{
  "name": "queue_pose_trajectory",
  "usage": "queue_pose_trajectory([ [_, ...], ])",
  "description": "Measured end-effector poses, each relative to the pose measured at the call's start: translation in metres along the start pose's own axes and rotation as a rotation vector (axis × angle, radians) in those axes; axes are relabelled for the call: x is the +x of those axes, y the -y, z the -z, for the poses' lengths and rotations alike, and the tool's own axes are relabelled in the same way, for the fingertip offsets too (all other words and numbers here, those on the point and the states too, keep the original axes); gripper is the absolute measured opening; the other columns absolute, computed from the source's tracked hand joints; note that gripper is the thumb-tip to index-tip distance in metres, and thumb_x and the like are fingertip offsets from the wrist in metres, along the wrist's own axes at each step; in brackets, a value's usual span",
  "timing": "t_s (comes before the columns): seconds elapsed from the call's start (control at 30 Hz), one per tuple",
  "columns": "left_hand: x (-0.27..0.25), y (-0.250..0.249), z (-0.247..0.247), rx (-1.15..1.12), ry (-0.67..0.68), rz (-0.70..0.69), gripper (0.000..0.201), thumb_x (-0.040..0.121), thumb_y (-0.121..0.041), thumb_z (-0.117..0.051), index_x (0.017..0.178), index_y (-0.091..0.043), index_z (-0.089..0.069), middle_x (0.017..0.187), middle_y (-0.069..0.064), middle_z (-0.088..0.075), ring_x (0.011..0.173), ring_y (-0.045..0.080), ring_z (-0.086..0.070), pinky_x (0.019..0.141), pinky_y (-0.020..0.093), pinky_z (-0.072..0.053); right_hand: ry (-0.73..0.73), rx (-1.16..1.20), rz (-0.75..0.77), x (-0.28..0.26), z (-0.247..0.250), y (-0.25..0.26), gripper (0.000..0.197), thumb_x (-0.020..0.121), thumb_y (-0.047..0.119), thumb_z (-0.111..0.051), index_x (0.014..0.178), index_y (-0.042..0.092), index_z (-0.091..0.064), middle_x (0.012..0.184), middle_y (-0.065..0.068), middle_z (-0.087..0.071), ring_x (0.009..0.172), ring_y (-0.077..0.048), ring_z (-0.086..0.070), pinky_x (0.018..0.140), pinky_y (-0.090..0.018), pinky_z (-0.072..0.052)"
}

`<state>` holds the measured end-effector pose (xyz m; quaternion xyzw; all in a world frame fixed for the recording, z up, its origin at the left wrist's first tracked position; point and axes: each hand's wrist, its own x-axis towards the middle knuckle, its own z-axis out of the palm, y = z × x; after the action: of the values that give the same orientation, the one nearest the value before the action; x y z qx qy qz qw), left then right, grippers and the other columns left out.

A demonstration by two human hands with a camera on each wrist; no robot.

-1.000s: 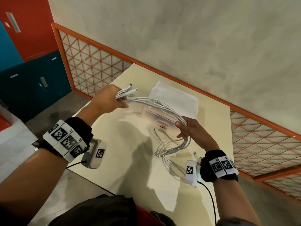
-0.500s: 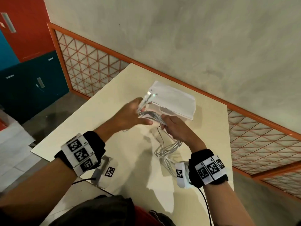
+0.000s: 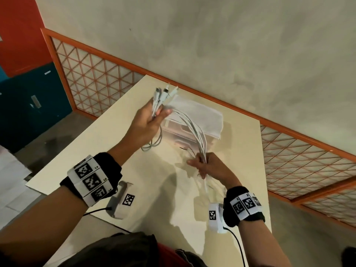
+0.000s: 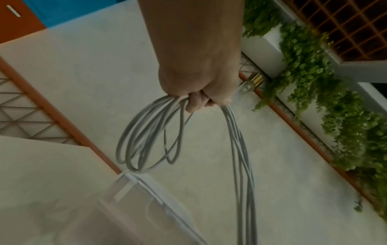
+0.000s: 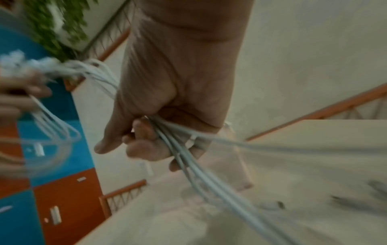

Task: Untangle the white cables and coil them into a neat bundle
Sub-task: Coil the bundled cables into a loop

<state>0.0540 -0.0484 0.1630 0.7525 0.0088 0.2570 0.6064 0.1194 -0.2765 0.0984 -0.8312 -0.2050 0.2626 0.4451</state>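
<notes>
While the left hand (image 3: 147, 122) clenches the plug ends of the thin, limp white plastic cables (image 3: 194, 132) above the cream table's (image 3: 107, 151) far corner, the right hand (image 3: 209, 166) grips their light, slippery-looking midsection, likely the best hold for coiling.

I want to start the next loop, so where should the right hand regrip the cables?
On the arched span between the hands, coming from below, palm up. There the cables run parallel; below the right hand they hang loose.
</notes>
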Motion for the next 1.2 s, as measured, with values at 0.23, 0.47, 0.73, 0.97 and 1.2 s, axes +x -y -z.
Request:
queue_pose_trajectory([
  [0.23, 0.006, 0.009, 0.018, 0.028, -0.113, -0.022, 0.035, 0.090, -0.031, -0.057, 0.065, -0.027, -0.034, 0.063, 0.002, -0.037, 0.058, 0.009, -0.039, 0.061, 0.021, -0.034, -0.211, -0.255, -0.150, -0.004, 0.011, -0.042, 0.048, 0.082, 0.045, -0.067, 0.052, 0.016, -0.043, 0.048, 0.002, -0.045, 0.046, -0.013, -0.041, 0.053, -0.028, -0.034],
  [0.47, -0.009, 0.047, 0.038, 0.436, 0.212, 0.236, 0.030, 0.084, -0.040, -0.064, 0.078, -0.011, -0.058, 0.068, -0.004, -0.063, 0.068, 0.014, -0.056, 0.055, 0.012, -0.037, -0.471, -0.552, -0.217, -0.005, 0.044, -0.049, 0.046, 0.083, 0.048, -0.064, 0.060, 0.017, -0.039, 0.060, -0.005, -0.052, 0.070, -0.033, -0.056, 0.062, -0.037, -0.041],
  [0.73, -0.028, 0.046, 0.037, 0.358, 0.272, 0.329, 0.042, 0.092, -0.050, -0.043, 0.086, -0.009, -0.053, 0.077, 0.002, -0.051, 0.061, 0.006, -0.047, 0.058, 0.021, -0.037, 0.283, -0.728, -0.590, -0.011, 0.012, -0.049, 0.102, 0.069, 0.052, -0.076, 0.146, 0.009, -0.025, 0.152, -0.008, -0.033, 0.138, -0.026, -0.034, 0.111, -0.037, -0.032],
  [0.97, -0.035, 0.032, 0.023, -0.034, 0.426, 0.324, 0.033, 0.100, -0.037, -0.026, 0.073, -0.020, -0.031, 0.059, -0.011, -0.027, 0.043, 0.002, -0.024, 0.039, 0.010, -0.022, -0.169, -0.518, -0.034, 0.007, 0.015, 0.040, 0.067, 0.081, 0.039, -0.070, 0.135, 0.008, -0.046, 0.135, -0.015, -0.053, 0.119, -0.023, -0.053, 0.101, -0.024, -0.038],
  [1.2, -0.043, 0.024, 0.015, -0.084, 0.471, 0.297, 0.028, 0.100, -0.035, -0.026, 0.083, -0.016, -0.037, 0.064, -0.004, -0.027, 0.048, 0.003, -0.022, 0.042, 0.017, -0.017, -0.134, 0.120, 0.289, 0.011, -0.019, 0.100, 0.027, 0.094, 0.009, -0.054, 0.118, 0.000, -0.063, 0.096, -0.012, -0.068, 0.081, -0.016, -0.068, 0.076, -0.022, -0.057],
])
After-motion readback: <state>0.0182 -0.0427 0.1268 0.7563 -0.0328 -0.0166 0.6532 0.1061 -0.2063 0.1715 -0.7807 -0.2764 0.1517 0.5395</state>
